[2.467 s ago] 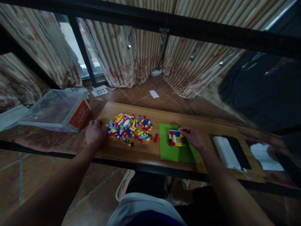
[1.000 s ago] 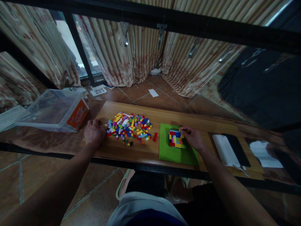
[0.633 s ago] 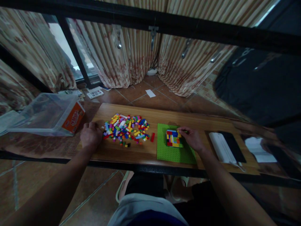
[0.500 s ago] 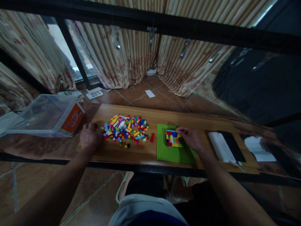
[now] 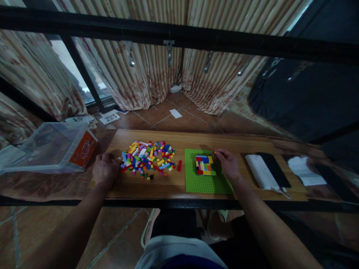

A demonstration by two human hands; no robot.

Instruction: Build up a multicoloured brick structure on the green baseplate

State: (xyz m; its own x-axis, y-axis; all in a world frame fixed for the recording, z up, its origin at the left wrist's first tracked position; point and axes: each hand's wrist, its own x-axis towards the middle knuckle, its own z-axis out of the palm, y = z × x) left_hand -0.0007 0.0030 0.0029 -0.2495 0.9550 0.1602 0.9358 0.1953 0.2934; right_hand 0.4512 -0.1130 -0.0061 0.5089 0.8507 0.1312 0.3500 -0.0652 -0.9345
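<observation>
A green baseplate (image 5: 196,185) lies on the wooden board, bearing a small, roughly square build of multicoloured bricks (image 5: 204,165). Just off the build's right back corner is my right hand (image 5: 228,164), its thumb and finger pinched on a tiny yellow brick (image 5: 215,152). To the left spreads a loose pile of bricks (image 5: 147,157) in many colours. My left hand (image 5: 105,170) rests at that pile's left edge with curled fingers; whatever might be inside them is hidden. One red brick (image 5: 179,165) lies between pile and baseplate.
At the far left stands a clear plastic bin (image 5: 53,149) with an orange label. Right of the baseplate lie a white device with a cord (image 5: 260,172) and a dark flat object (image 5: 276,170). Crumpled white paper (image 5: 304,172) is farther right. A black bar (image 5: 179,35) crosses above.
My right hand has drawn back a little to the right from the build's corner, the yellow brick now showing at its fingertips. My left hand stays by the pile. The view has shifted slightly.
</observation>
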